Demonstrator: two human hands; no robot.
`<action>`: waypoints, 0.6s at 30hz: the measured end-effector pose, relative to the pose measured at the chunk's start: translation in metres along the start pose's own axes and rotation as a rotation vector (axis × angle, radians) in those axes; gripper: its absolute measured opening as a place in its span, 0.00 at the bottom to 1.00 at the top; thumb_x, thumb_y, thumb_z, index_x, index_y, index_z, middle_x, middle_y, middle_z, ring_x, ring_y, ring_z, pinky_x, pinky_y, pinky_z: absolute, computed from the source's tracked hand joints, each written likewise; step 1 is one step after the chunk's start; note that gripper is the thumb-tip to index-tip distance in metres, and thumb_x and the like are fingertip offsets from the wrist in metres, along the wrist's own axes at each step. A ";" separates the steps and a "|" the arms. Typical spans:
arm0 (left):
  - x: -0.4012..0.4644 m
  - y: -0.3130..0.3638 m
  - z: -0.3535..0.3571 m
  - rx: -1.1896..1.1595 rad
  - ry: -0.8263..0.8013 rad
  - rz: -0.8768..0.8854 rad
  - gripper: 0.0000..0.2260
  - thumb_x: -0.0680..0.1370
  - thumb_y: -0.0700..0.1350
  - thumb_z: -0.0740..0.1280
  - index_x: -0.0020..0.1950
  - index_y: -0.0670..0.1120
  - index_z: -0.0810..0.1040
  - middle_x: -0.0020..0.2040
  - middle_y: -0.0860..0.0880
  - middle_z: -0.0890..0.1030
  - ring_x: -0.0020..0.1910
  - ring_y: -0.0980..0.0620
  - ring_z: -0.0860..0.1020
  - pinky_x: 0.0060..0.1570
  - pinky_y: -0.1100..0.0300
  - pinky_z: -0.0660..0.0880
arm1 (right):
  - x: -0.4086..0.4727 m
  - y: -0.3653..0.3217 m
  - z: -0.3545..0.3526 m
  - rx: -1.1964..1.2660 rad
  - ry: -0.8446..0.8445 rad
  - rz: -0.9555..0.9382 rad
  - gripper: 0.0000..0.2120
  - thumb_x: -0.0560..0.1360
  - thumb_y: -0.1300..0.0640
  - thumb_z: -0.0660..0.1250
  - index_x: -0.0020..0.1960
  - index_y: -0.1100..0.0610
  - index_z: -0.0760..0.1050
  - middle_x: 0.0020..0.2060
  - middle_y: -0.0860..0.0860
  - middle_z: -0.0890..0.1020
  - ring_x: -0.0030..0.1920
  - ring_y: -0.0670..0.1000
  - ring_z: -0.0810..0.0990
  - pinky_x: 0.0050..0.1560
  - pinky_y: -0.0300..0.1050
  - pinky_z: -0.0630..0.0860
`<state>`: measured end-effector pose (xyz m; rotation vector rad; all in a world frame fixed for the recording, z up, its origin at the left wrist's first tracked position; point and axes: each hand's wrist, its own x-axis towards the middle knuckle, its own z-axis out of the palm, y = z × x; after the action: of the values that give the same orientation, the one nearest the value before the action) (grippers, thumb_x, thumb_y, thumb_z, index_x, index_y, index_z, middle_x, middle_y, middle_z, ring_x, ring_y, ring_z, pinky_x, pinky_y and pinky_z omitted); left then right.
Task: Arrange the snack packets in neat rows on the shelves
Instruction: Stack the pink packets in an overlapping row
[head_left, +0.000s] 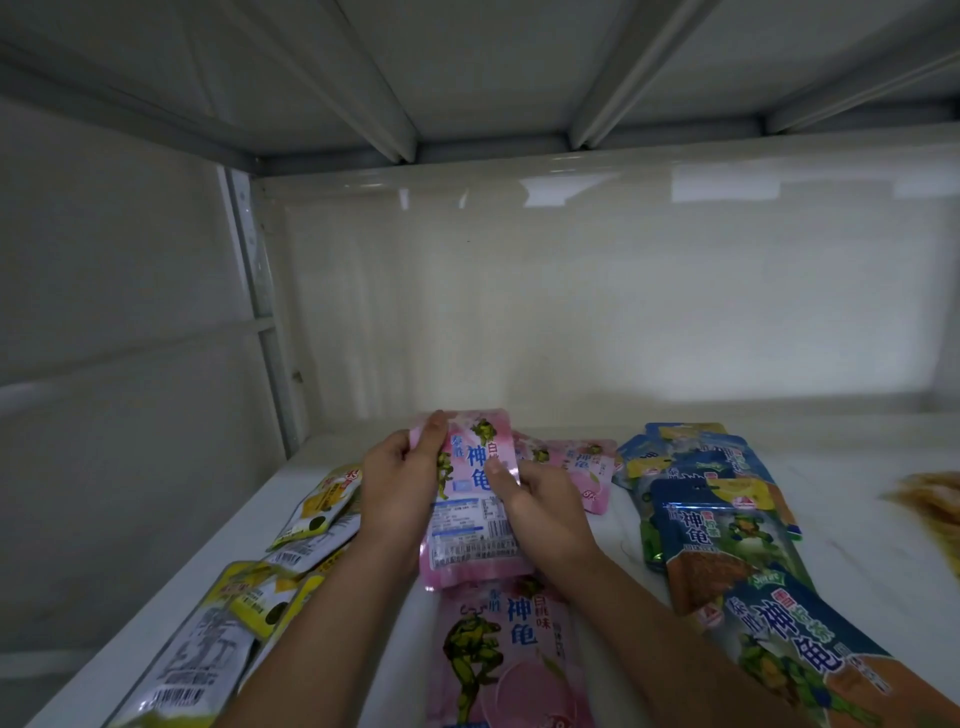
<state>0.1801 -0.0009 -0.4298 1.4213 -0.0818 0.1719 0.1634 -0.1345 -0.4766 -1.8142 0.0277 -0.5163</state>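
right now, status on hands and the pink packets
Left hand and right hand both grip a stack of pink packets above the shelf. Yellow packets left, blue packets right; pink row's lane clear.

Both forearms bare, reaching from near edge toward centre, converging. Left hand (400, 483) raised, fingers curled, thumb pointing up and far; it grips the left edge of a pink packet (470, 499). Right hand (540, 501) just beside it, thumb on top, pinching the packet's right edge
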 end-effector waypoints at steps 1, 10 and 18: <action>0.000 0.000 0.001 -0.013 -0.023 -0.028 0.17 0.81 0.51 0.73 0.54 0.37 0.83 0.44 0.40 0.88 0.46 0.37 0.87 0.51 0.39 0.84 | 0.000 0.000 -0.001 0.015 0.039 -0.019 0.23 0.83 0.44 0.65 0.33 0.54 0.74 0.31 0.58 0.80 0.34 0.50 0.78 0.39 0.48 0.74; -0.005 -0.006 0.007 0.087 -0.208 -0.046 0.11 0.84 0.47 0.68 0.50 0.42 0.85 0.43 0.44 0.89 0.41 0.47 0.88 0.43 0.53 0.85 | 0.001 -0.004 -0.003 0.171 0.126 0.006 0.25 0.84 0.41 0.63 0.46 0.63 0.80 0.41 0.60 0.85 0.42 0.58 0.85 0.45 0.51 0.81; -0.002 -0.007 0.006 0.115 -0.128 -0.036 0.15 0.84 0.52 0.68 0.50 0.42 0.85 0.36 0.45 0.87 0.29 0.49 0.84 0.25 0.62 0.75 | -0.002 -0.002 -0.001 0.019 0.072 -0.023 0.31 0.84 0.39 0.61 0.41 0.68 0.75 0.35 0.63 0.81 0.33 0.53 0.77 0.38 0.48 0.71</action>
<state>0.1800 -0.0079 -0.4358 1.5469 -0.1543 0.0564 0.1611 -0.1349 -0.4751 -1.7780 0.0514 -0.5965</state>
